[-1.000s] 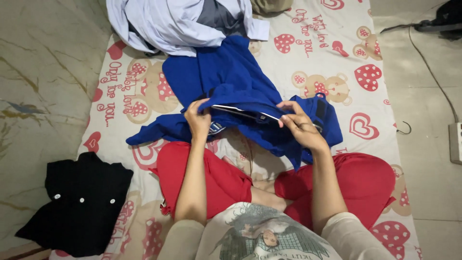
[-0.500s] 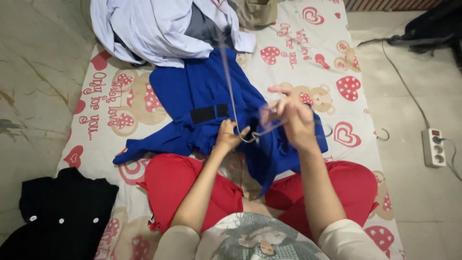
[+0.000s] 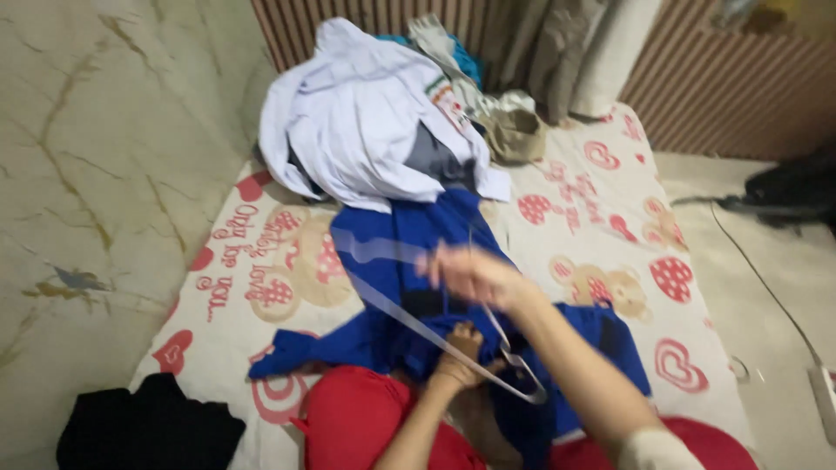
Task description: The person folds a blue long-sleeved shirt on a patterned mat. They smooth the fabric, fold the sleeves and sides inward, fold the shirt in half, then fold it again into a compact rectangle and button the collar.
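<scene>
Right hand [image 3: 470,274], blurred, pinches a clear hanger [image 3: 418,326] over the blue garment [image 3: 392,261]; left hand [image 3: 457,361] grips that cloth near the mat's [image 3: 610,200] front edge. Bare marble floor [image 3: 104,174] left, slatted wall [image 3: 740,96] behind.

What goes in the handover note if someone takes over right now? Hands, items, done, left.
Left hand: low, gripping the blue garment and the lower end of a pale clothes hanger.
Right hand: raised above the garment, blurred, on the hanger's upper part.
Items: blue garment spread on the heart-print mat; white clothes pile behind it; black garment on the floor at the left.
Done: hanger taken out of the garment.
Left: blue garment not yet folded; white pile untouched.
</scene>
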